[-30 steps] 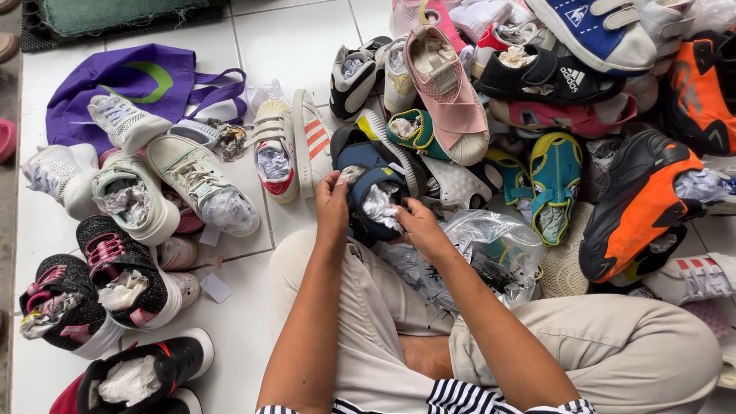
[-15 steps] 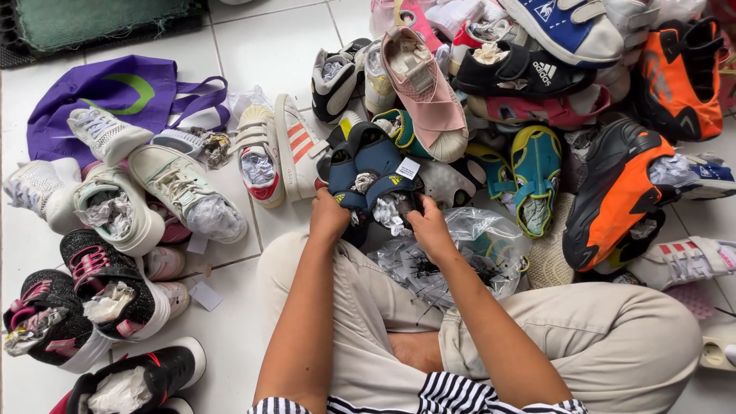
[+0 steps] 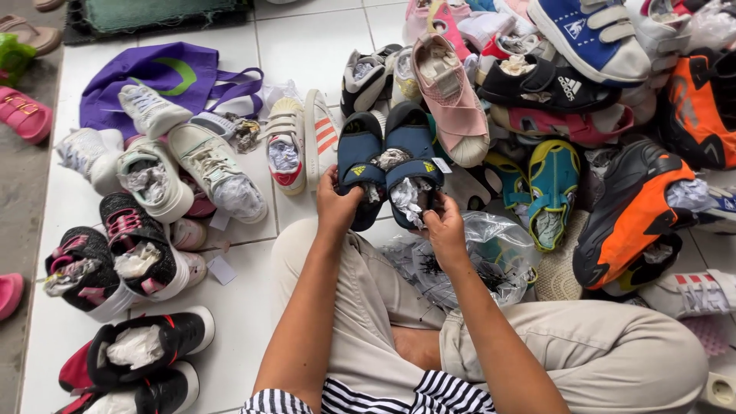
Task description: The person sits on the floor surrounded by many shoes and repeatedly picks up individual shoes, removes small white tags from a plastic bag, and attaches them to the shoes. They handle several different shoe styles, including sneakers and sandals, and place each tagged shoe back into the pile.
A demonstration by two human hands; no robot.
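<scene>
I sit cross-legged on a white tiled floor (image 3: 307,46) and hold up a pair of small navy sandals side by side. My left hand (image 3: 336,205) grips the left navy sandal (image 3: 359,157) by its heel. My right hand (image 3: 445,224) holds the right navy sandal (image 3: 412,153) at its heel, fingers on the white crumpled paper (image 3: 405,195) stuffed inside. A small white tag hangs at that sandal's side. A clear plastic bag (image 3: 475,257) lies on my lap under my right hand.
A big heap of shoes fills the right: a pink sneaker (image 3: 448,96), teal sandals (image 3: 552,188), an orange-black shoe (image 3: 632,211), a blue-white sneaker (image 3: 586,38). Paired sneakers line the left, by a purple bag (image 3: 165,73). Black-red shoes (image 3: 134,349) lie near my knee.
I have lifted the navy sandals and turned them so both tops face up, side by side. My hands moved to their heels, and the view shifted a little.
</scene>
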